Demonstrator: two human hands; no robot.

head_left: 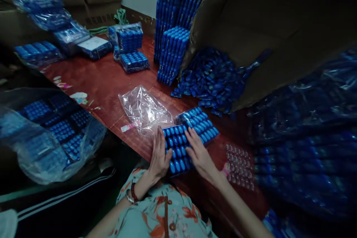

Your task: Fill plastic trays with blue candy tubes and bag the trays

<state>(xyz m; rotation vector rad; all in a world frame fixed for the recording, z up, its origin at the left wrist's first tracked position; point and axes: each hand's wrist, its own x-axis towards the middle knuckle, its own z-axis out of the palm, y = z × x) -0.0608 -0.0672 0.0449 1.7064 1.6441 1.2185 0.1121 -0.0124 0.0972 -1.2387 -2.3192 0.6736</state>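
At the table's near edge, a block of blue oval-ended pieces [177, 152] sits in front of me, its pieces set in even rows. My left hand [160, 154] lies along its left side, with the thumb over the near-left top. On the right, the fingers of my right hand [199, 154] press on its edge, so the block is held between both hands. A second block of blue pieces [205, 124] touches it at the back right, partly under clear film. Just beyond my left hand lies an empty clear plastic bag [146, 109].
A large open carton [259, 78] lies sideways with loose blue pieces [214, 78] spilling out. Tall blue stacks [173, 50] stand behind. Wrapped packs [129, 46] sit farther back. Right is a clear moulded tray [240, 165]; lower left, a bag of blue blocks [55, 130].
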